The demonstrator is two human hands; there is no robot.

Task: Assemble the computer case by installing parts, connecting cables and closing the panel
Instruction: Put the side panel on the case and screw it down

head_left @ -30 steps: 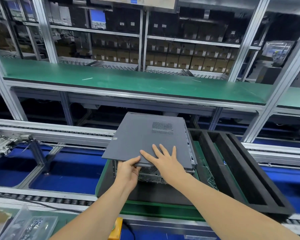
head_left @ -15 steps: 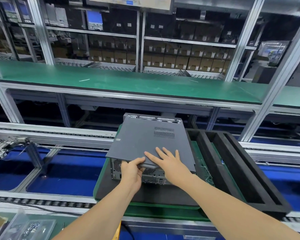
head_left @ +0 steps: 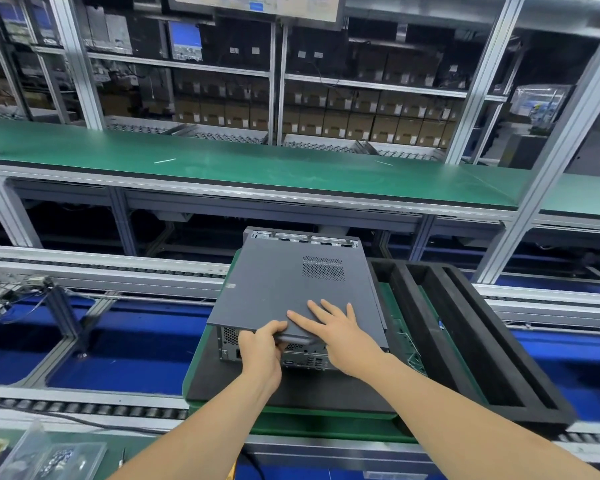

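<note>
A grey side panel point(head_left: 278, 289) with a mesh vent lies flat on top of the computer case point(head_left: 302, 358), which rests on a black mat over a green pallet point(head_left: 191, 368). The panel overhangs the case's near end, and a strip of the metal chassis shows at the far end. My left hand point(head_left: 262, 351) grips the panel's near edge, thumb on top and fingers underneath. My right hand point(head_left: 336, 330) presses flat on the panel's near right part with straight fingers. The case's rear ports show below the panel.
A black foam tray point(head_left: 465, 341) with long slots sits right of the case on the pallet. Roller conveyor rails point(head_left: 84, 407) run left and right. A green shelf point(head_left: 257, 171) spans the back. A clear plastic box point(head_left: 49, 459) of small parts sits at the lower left.
The panel has come down from a raised tilt onto the case and slid toward me, exposing the chassis's far edge. Both hands kept their hold and moved nearer.
</note>
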